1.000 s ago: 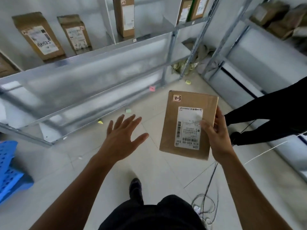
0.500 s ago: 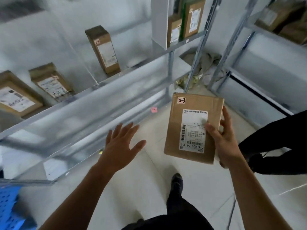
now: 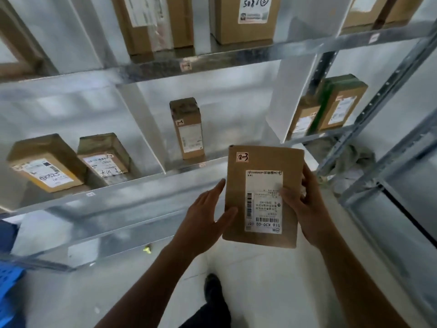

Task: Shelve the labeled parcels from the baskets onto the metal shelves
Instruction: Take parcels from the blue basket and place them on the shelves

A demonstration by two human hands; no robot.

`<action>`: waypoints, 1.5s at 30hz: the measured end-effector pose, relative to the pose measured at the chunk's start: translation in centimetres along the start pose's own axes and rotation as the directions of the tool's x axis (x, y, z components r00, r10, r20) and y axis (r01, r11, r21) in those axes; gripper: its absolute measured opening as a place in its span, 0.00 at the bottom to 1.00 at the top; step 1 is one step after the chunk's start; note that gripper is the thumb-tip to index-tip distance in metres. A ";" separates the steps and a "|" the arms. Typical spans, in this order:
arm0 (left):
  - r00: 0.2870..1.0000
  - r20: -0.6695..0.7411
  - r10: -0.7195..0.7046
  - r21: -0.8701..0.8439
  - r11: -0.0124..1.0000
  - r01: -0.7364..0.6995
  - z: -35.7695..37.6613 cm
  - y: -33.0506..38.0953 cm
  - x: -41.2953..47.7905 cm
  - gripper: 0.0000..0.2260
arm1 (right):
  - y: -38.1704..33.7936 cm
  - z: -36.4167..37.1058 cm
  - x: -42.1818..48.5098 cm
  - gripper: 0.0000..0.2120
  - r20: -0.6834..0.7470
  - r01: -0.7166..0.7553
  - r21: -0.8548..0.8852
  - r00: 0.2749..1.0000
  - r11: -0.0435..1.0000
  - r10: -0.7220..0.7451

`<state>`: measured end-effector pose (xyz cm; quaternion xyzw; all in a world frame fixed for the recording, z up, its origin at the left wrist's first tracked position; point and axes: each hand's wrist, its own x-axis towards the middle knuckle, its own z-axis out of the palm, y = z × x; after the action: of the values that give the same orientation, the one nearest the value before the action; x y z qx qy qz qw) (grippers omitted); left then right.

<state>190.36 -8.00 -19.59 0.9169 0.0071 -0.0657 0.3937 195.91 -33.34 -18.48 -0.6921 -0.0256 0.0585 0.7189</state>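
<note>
I hold a flat brown parcel [image 3: 262, 197] marked "2-3", with a white shipping label, upright in front of the metal shelves [image 3: 151, 183]. My right hand [image 3: 305, 204] grips its right edge, thumb across the label. My left hand [image 3: 205, 218] touches the parcel's left edge, its thumb lying on the front and its fingers behind. On the middle shelf stand a tall parcel [image 3: 189, 131] tagged "2-5" and two boxes [image 3: 45, 162] [image 3: 104, 157] at the left.
White dividers [image 3: 142, 124] split the shelf into bays. More boxes [image 3: 248, 17] stand on the upper shelf and two [image 3: 335, 107] in the right bay. A blue basket [image 3: 9, 287] is at the lower left. A second rack [image 3: 383, 185] stands right; crumpled cloth [image 3: 350, 162] lies on the floor.
The view has risen and closed in on the shelves. My left hand moved right from open air onto the parcel's left edge. The parcel was lifted toward the middle shelf.
</note>
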 end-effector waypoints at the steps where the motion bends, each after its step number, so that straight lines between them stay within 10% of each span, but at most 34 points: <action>1: 1.000 -0.003 0.007 -0.054 0.998 -0.008 -0.1 -0.5 1.4 0.35 | 0.3 0.3 1.8 0.39 0.020 -0.009 -0.006 1.000 1.000 0.009; 34: 0.800 -0.538 -0.263 -0.254 0.956 0.144 0.4 5.6 29.8 0.38 | -1.3 0.0 37.3 0.28 0.331 0.140 -0.423 0.944 0.895 0.008; 39: 0.706 -0.676 -0.213 -0.024 0.963 0.268 -3.4 4.8 28.2 0.25 | -3.0 1.5 37.6 0.37 0.474 0.523 -0.626 0.844 0.578 -0.250; 45: 0.757 -0.652 -0.038 0.401 0.830 0.388 -9.6 -0.4 28.5 0.25 | -2.5 5.4 37.2 0.40 0.668 0.670 -0.709 0.738 0.217 -0.098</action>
<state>219.66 -1.89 -16.88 0.9495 0.2268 0.1929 0.0992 232.31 -23.61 -17.42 -0.8988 -0.4131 0.0157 0.1459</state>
